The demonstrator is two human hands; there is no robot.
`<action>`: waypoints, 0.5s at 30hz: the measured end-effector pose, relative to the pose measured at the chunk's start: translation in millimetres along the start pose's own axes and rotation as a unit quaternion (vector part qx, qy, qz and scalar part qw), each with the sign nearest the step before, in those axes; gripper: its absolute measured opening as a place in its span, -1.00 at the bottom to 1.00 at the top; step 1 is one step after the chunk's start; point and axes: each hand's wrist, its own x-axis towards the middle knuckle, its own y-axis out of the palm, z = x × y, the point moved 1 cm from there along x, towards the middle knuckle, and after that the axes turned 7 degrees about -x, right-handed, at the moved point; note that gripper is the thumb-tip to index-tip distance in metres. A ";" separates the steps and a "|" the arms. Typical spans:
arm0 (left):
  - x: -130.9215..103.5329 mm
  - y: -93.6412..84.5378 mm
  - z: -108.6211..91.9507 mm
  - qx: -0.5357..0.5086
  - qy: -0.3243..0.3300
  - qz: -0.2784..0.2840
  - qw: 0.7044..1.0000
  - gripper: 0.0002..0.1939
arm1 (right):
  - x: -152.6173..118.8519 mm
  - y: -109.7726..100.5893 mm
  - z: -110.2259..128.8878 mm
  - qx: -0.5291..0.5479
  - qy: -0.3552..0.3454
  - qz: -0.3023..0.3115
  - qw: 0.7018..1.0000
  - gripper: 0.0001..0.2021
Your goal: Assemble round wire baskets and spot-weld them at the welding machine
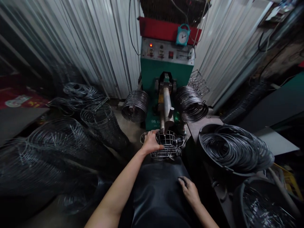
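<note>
My left hand [152, 142] is closed on the rim of a round wire basket [167, 148], its thumb on the near side and its fingers over the top. The basket sits right under the tip of the metal arm [167, 104] of a green welding machine [152, 68]. My right hand [189, 190] is apart from the basket, above the black apron [156, 190] on my lap. Its fingers are curled towards the thumb, and whatever they may pinch is too small to make out.
Coiled wire rings [135, 106] hang left of the machine, and more rings [191, 103] hang right. A tub [200, 129] of wire rings and a bucket [239, 202] of small metal pieces stand at right. Tall stacks of wire hoops [54, 136] crowd the left. A clock [182, 34] hangs above the panel.
</note>
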 end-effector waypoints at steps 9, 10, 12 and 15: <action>-2.6 -3.9 -9.6 0.028 -0.005 0.006 1.000 -0.15 | 14.8 -9.9 14.1 0.026 -0.014 -0.006 1.000 -0.77; -3.4 -5.0 -10.1 0.028 -0.007 0.008 1.000 -0.15 | 23.9 -14.7 19.3 0.029 -0.026 -0.014 0.999 -0.77; -3.3 -8.1 -9.5 0.023 -0.005 0.020 1.000 -0.10 | 50.8 -26.9 32.2 0.033 -0.057 -0.038 0.997 -0.77; 5.7 -15.6 -3.6 -0.012 -0.010 0.056 0.998 -0.01 | 110.5 -45.1 56.0 0.023 -0.132 -0.064 0.989 -0.75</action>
